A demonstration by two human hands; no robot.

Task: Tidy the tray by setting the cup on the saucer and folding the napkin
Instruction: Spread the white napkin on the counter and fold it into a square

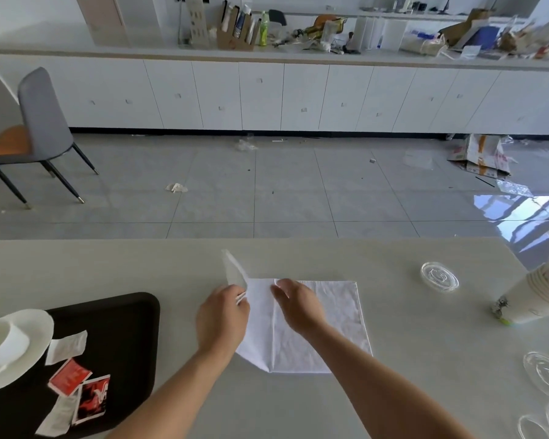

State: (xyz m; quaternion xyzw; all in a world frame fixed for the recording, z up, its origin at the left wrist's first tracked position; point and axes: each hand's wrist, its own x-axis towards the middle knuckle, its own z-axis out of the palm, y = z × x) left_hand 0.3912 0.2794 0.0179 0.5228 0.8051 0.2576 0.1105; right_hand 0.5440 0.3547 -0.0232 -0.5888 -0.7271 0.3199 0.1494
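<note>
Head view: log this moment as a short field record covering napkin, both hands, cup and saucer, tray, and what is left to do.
napkin: white napkin flat on the table, left corner lifted
left hand: left hand pinches the raised corner
right hand: right hand presses the napkin's middle, fingers spread
cup: white cup sits on the saucer
tray: black tray holds saucer and sachets
remaining: napkin fold unfinished
</note>
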